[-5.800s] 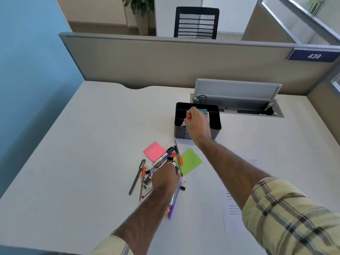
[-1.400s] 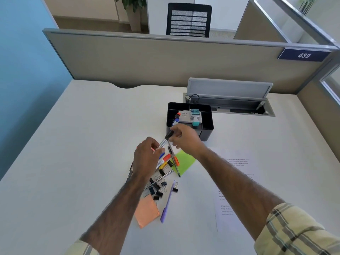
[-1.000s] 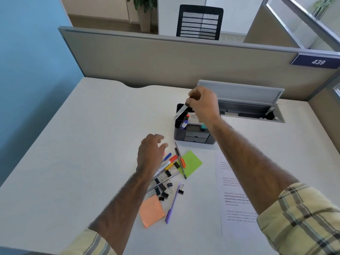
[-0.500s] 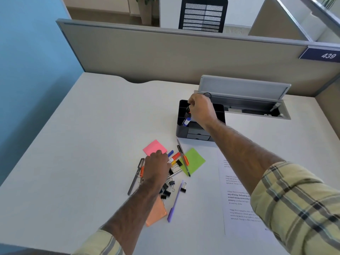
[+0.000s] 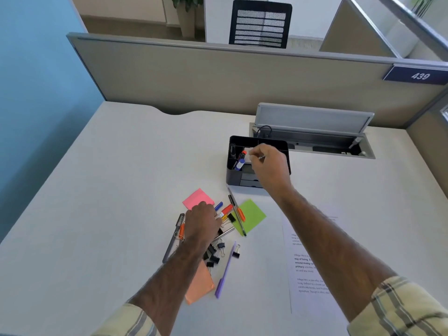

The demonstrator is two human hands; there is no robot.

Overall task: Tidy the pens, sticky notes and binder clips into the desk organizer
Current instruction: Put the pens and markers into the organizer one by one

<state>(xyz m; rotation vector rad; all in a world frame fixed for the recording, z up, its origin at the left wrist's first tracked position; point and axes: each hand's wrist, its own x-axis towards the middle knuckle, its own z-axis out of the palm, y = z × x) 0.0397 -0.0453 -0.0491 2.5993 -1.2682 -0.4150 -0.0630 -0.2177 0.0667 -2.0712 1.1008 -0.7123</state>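
Right hand [image 5: 268, 166] hovers over the black desk organizer [image 5: 257, 144] at the far centre of the tabletop [image 5: 121, 166], fingers pinched narrow; whether anything thin is between them, I cannot tell (blurred). Left hand [image 5: 202, 223] rests curled, palm down, on the loose pile of pens [image 5: 236, 214], binder clips [image 5: 215, 257] and sticky notes [image 5: 249, 215], apparently closing on a marker. The pile lies nearer the body than the organizer, directly under the left hand. Pen long axes run mostly near-to-far, roughly pointing at the organizer. The left hand is nearer for the next pick.
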